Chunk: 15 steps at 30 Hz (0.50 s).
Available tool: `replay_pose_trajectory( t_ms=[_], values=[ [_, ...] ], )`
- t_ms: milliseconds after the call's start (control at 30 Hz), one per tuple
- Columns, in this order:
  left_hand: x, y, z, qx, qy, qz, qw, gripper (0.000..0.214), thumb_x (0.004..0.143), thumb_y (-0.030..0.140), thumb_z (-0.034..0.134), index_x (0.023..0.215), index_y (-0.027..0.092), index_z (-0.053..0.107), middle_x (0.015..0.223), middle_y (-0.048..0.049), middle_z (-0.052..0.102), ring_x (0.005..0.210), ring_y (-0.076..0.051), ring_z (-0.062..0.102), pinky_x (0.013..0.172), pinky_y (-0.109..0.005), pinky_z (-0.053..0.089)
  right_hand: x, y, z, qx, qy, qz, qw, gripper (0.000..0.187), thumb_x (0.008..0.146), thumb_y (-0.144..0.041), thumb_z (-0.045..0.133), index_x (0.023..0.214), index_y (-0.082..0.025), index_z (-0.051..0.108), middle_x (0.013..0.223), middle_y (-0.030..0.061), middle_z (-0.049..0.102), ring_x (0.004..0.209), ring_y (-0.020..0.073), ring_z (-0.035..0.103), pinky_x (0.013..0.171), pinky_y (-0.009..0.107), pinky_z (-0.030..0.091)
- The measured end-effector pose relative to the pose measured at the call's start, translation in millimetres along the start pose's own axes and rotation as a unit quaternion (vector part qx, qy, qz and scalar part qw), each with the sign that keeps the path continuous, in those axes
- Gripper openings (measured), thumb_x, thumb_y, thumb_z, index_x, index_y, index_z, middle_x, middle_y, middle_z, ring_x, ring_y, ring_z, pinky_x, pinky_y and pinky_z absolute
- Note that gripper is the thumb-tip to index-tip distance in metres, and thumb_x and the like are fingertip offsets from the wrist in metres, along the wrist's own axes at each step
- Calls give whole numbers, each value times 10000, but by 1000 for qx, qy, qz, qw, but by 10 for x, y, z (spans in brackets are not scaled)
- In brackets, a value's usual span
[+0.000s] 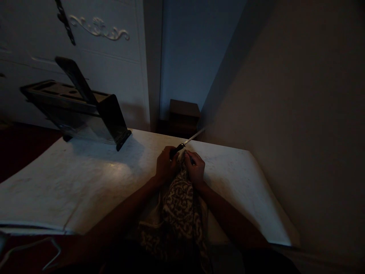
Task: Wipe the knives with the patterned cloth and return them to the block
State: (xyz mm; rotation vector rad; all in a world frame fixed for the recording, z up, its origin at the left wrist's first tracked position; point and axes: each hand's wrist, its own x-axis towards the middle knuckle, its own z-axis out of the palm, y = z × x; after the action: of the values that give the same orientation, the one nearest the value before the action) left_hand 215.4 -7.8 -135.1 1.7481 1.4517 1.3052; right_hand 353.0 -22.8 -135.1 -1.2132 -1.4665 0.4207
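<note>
Near the middle of the white tabletop (pixel 94 182), my left hand (pixel 165 163) is closed around the black handle of a slim tool (pixel 194 136). Its thin pale shaft points away to the upper right; whether it is a knife or a sharpening steel I cannot tell. Close beside it, my right hand (pixel 195 167) pinches the top of a brown and cream patterned cloth (pixel 179 203). The cloth bunches up between both hands, near the tool's handle, and hangs down toward my body. The dim light hides the fingertips in part.
A dark slotted stand like a knife block (pixel 82 114) stands on the table at the left, a thick black handle slanting up from it. Behind it is a white door (pixel 114 72) with scrollwork. A brown box (pixel 184 108) sits beyond the table; a wall (pixel 299 114) rises at right.
</note>
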Motion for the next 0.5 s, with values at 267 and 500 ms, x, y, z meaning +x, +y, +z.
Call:
replay_pose_trajectory(
  t_ms=[267, 500],
  values=[
    [100, 10, -145, -14, 34, 46, 998, 218, 853, 333, 577, 1008, 180, 589, 904, -53, 661, 828, -200, 615, 750, -315, 476, 119, 183, 7, 136, 83, 191, 969, 369, 793, -482, 607, 900, -138, 685, 904, 55, 693, 853, 178, 599, 817, 303, 465],
    [147, -76, -254, 49, 12, 137, 989, 176, 847, 288, 577, 986, 182, 601, 901, -54, 668, 803, -193, 624, 737, -306, 475, 211, 637, -110, 280, 157, 290, 902, 326, 685, -413, 673, 906, -172, 676, 890, 18, 704, 837, 168, 614, 836, 310, 486]
  ],
)
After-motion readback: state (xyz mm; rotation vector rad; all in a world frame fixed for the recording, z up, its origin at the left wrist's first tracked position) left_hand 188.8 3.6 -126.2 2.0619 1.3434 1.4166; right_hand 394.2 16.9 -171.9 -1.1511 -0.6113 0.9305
